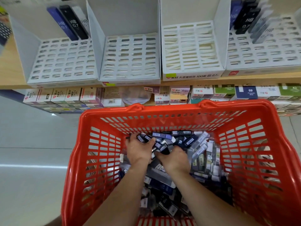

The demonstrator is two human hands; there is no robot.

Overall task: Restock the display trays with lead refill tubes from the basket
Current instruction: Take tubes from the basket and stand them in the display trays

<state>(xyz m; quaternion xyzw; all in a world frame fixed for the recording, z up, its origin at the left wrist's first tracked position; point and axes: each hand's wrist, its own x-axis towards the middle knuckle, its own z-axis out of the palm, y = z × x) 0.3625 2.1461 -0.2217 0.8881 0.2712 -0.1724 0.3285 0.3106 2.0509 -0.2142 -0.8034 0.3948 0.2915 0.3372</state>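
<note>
Down inside the red basket [260, 144], both my hands are buried in the heap of lead refill tubes [200, 154] that covers its bottom. My left hand [140, 150] has its fingers curled round a small bundle of dark and blue tubes, whose ends stick out past my knuckles. My right hand [175, 159], just beside it and on the same pile, has its fingers folded down around a black tube [165, 150], with the fingertips hidden among the packs. Tubes lie loose on every side of both hands, and to the right of my right hand some stand on end. Well beyond my fingertips, on a wooden shelf [11, 69], sit four white slotted display trays [130, 78]. The far-left tray [65, 82] has three tubes standing at its back and the far-right tray [260, 69] has several. Between the trays and the basket's far rim, small boxes [179, 93] are stacked on a lower shelf.
</note>
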